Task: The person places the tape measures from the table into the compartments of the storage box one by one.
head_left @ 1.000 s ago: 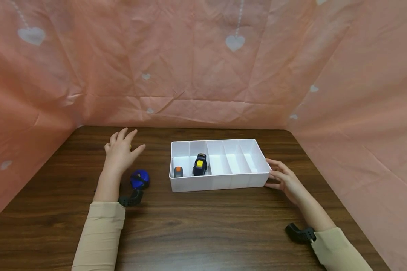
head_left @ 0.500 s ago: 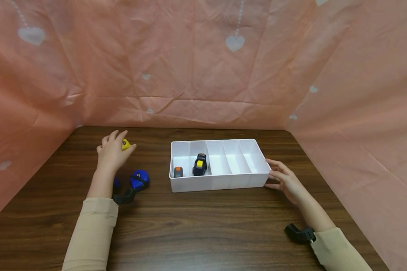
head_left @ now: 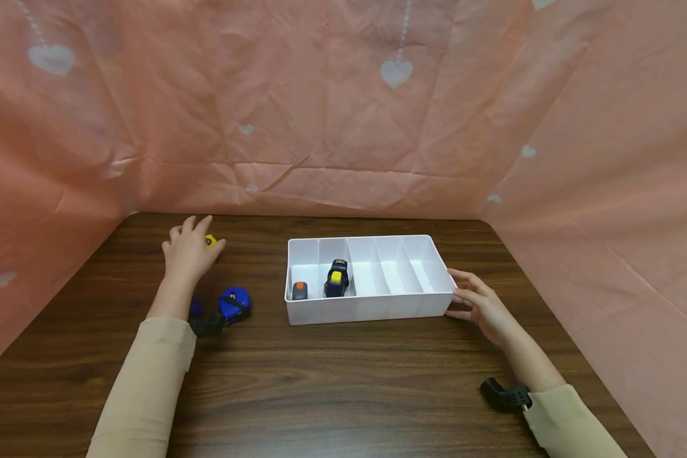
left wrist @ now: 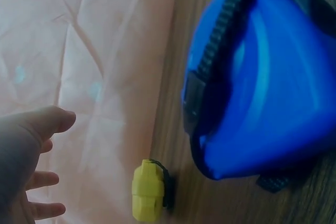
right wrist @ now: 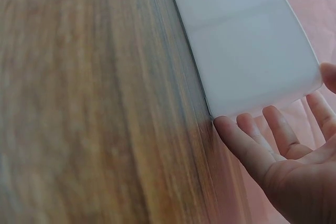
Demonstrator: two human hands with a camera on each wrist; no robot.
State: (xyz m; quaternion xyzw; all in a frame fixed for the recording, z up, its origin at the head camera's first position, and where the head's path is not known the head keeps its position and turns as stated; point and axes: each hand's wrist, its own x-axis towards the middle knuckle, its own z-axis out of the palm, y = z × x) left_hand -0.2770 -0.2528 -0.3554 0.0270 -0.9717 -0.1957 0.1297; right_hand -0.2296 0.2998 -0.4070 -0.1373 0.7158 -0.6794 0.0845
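In the head view my left hand (head_left: pixel 187 252) reaches over the table's far left, fingers spread. Just beyond its thumb shows a small yellow tape measure (head_left: pixel 210 241). The left wrist view has this yellow tape measure (left wrist: pixel 148 191) with a black strap, apart from the fingers. Large and close there is a blue tape measure (left wrist: pixel 268 87) with a black strap. My right hand (head_left: pixel 483 306) rests its fingertips against the right end of a white divided box (head_left: pixel 372 310). In the right wrist view, relaxed fingers touch the end wall of the box (right wrist: pixel 257 61), thumb near the rim.
Inside the box, a grey tape measure (head_left: pixel 300 291) with an orange button sits leftmost, and a black one (head_left: pixel 336 280) with a yellow button beside it. Another blue object (head_left: pixel 195 308) is partly hidden by my left wrist. Pink cloth (head_left: pixel 332 114) hangs around the wooden table (head_left: pixel 343 388).
My left hand has shifted left, uncovering part of the yellow tape measure, then moved only slightly. My right hand and the box have stayed in place.
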